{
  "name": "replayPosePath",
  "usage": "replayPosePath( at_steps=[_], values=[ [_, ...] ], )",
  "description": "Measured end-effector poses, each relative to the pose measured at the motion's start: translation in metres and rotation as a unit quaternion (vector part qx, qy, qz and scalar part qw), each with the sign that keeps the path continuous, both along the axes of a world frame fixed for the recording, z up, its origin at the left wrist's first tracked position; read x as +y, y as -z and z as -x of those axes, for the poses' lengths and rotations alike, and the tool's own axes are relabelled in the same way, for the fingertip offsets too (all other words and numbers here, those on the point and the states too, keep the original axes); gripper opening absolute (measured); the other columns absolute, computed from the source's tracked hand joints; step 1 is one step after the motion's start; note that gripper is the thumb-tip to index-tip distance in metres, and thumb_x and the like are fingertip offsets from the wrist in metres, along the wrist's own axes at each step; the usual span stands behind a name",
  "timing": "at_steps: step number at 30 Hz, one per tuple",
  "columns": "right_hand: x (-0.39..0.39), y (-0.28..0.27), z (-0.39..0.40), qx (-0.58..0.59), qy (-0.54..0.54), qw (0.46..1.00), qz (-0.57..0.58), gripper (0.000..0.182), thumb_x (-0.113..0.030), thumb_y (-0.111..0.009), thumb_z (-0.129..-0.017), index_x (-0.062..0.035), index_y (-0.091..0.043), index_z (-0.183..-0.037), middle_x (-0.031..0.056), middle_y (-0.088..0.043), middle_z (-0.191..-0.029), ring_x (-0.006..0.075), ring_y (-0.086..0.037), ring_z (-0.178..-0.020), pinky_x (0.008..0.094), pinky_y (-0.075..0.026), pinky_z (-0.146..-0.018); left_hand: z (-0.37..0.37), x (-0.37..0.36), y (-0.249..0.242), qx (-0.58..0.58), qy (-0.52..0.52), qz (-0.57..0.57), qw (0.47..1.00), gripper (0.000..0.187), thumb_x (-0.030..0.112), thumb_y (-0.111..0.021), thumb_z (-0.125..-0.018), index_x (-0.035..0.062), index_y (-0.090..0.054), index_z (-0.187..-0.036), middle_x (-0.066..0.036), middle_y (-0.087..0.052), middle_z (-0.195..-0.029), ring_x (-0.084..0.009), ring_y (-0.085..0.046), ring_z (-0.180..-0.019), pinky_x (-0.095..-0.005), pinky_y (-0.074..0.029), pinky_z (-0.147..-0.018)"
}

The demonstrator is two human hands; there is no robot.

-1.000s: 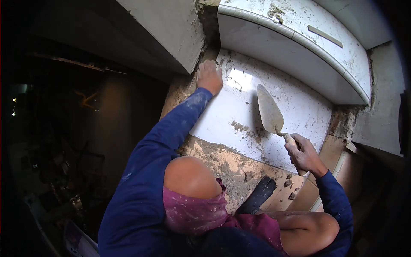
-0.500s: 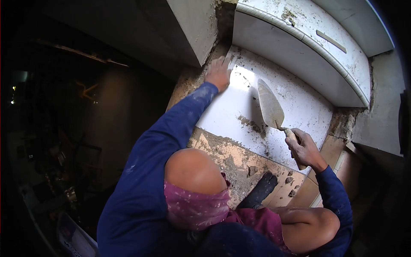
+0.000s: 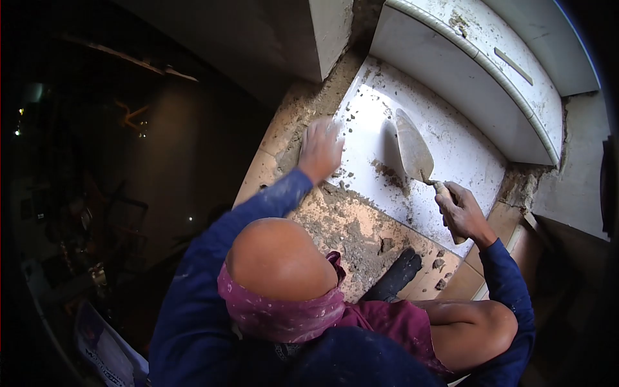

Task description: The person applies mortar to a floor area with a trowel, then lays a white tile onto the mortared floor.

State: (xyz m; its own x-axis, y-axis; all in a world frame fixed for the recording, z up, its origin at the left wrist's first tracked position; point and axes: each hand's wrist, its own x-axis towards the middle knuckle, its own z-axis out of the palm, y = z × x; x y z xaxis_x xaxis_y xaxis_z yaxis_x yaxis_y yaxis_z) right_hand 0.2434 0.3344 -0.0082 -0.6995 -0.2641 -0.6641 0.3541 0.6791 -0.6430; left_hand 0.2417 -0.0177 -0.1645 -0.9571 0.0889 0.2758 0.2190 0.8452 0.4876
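Observation:
My right hand (image 3: 462, 213) is wrapped round the handle of a pointed masonry trowel (image 3: 414, 145), whose blade hangs over a glossy white tile (image 3: 432, 193) and throws a shadow on it. Somewhat smeared by motion, my left hand (image 3: 320, 149) holds nothing; its fingers stretch out at the tile's left edge, beside a mortar-covered strip. Dark crumbs of mortar (image 3: 390, 175) lie scattered on the white tile.
Behind the tile rises a white step (image 3: 451, 77) with a rounded edge and a thin strip (image 3: 514, 66) on top. Broken mortar (image 3: 354, 238) and lumps cover the beige floor by my dark-covered foot (image 3: 396, 274). A pale wall corner (image 3: 330, 35) stands at upper left.
My left hand has slid from the tile's upper left corner down along its left edge, towards me. The trowel stays in my right hand over the tile, with little movement.

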Motion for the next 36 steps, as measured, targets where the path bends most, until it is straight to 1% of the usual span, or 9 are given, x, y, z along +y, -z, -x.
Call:
replayPosePath(
  at_steps=[4,7,17,21,23,24,29,32,36],
  values=[
    [-0.007,-0.003,-0.005,0.008,0.007,1.0,0.006,0.032,-0.025,-0.062,-0.1,0.0034,-0.062,-0.112,0.0035,-0.058,-0.072,0.0128,-0.058,-0.056,0.0311,-0.049,-0.053,0.105,-0.007,0.03,0.093,0.059,-0.001,0.994,0.049,0.022,-0.056,-0.098,-0.0025,-0.05,-0.14,-0.025,-0.051,-0.14,-0.04,-0.047,-0.127,-0.0465,-0.036,-0.113],
    [-0.005,-0.006,-0.009,0.007,0.023,1.0,0.0,0.031,-0.026,-0.063,-0.1,0.0034,-0.062,-0.112,0.0035,-0.058,-0.072,0.0128,-0.057,-0.056,0.0309,-0.048,-0.053,0.107,-0.002,0.027,-0.098,0.071,0.019,0.992,0.053,0.024,-0.056,-0.099,-0.0016,-0.047,-0.144,-0.025,-0.052,-0.138,-0.0398,-0.048,-0.124,-0.0463,-0.037,-0.111],
    [0.018,0.028,-0.01,0.074,0.012,0.997,-0.03,0.034,-0.026,-0.065,-0.098,0.005,-0.062,-0.113,0.0077,-0.062,-0.073,0.0143,-0.058,-0.055,0.0325,-0.049,-0.053,-0.109,0.013,0.004,-0.063,-0.018,0.187,0.98,0.063,0.031,-0.06,-0.097,0.001,-0.042,-0.149,-0.029,-0.045,-0.138,-0.0411,-0.05,-0.121,-0.0457,-0.045,-0.103],
    [0.018,0.059,0.019,0.149,-0.013,0.987,-0.051,0.035,-0.027,-0.068,-0.097,0.0028,-0.061,-0.114,0.0124,-0.064,-0.075,0.0208,-0.063,-0.062,0.0377,-0.05,-0.059,-0.171,0.037,0.003,-0.275,0.224,0.048,0.934,0.052,0.027,-0.058,-0.097,-0.0009,-0.053,-0.141,-0.023,-0.057,-0.132,-0.0391,-0.05,-0.13,-0.0512,-0.032,-0.119],
    [0.016,0.068,0.03,0.209,-0.113,0.966,-0.103,0.028,-0.024,-0.065,-0.098,0.0001,-0.061,-0.11,0.0158,-0.066,-0.079,0.0281,-0.064,-0.07,0.0429,-0.051,-0.067,-0.176,0.025,0.013,-0.251,0.291,-0.096,0.918,0.045,0.023,-0.059,-0.096,-0.0003,-0.06,-0.135,-0.021,-0.06,-0.133,-0.038,-0.055,-0.127,-0.0508,-0.036,-0.118],
    [0.011,0.068,0.03,0.202,-0.146,0.963,-0.097,0.026,-0.024,-0.064,-0.098,-0.0006,-0.061,-0.109,0.0164,-0.066,-0.08,0.0295,-0.064,-0.072,0.0439,-0.051,-0.069,-0.162,0.014,0.012,-0.063,0.246,-0.072,0.965,0.038,0.019,-0.059,-0.095,-0.0004,-0.066,-0.126,-0.02,-0.061,-0.136,-0.0403,-0.06,-0.121,-0.05,-0.043,-0.113],
    [-0.004,0.068,-0.021,0.164,-0.365,0.914,-0.065,0.019,-0.024,-0.062,-0.098,-0.0096,-0.065,-0.111,0.0125,-0.066,-0.088,0.0281,-0.065,-0.079,0.0445,-0.056,-0.073,-0.008,-0.026,-0.01,0.016,0.037,-0.047,0.998,0.049,0.026,-0.054,-0.1,0.0006,-0.056,-0.142,-0.029,-0.045,-0.151,-0.0428,-0.039,-0.143,-0.0513,-0.028,-0.121],
    [0.02,0.056,-0.035,0.2,-0.3,0.932,-0.04,0.024,-0.024,-0.062,-0.098,-0.0103,-0.066,-0.117,0.0112,-0.068,-0.09,0.0266,-0.064,-0.077,0.0424,-0.055,-0.072,0.002,-0.022,0.019,-0.042,0.09,0.102,0.99,0.062,0.04,-0.049,-0.101,0.0055,-0.044,-0.152,-0.026,-0.029,-0.162,-0.0425,-0.025,-0.151,-0.0544,-0.018,-0.124],
    [0.079,0.069,-0.034,0.233,-0.028,0.964,-0.123,0.028,-0.016,-0.069,-0.095,-0.0028,-0.064,-0.119,0.0136,-0.064,-0.078,0.0213,-0.059,-0.065,0.0358,-0.05,-0.065,-0.065,0.027,0.027,-0.129,0.238,0.217,0.938,0.075,0.063,-0.04,-0.101,0.0201,-0.03,-0.162,-0.018,-0.012,-0.171,-0.0387,-0.003,-0.158,-0.056,0.001,-0.126]
  ],
)
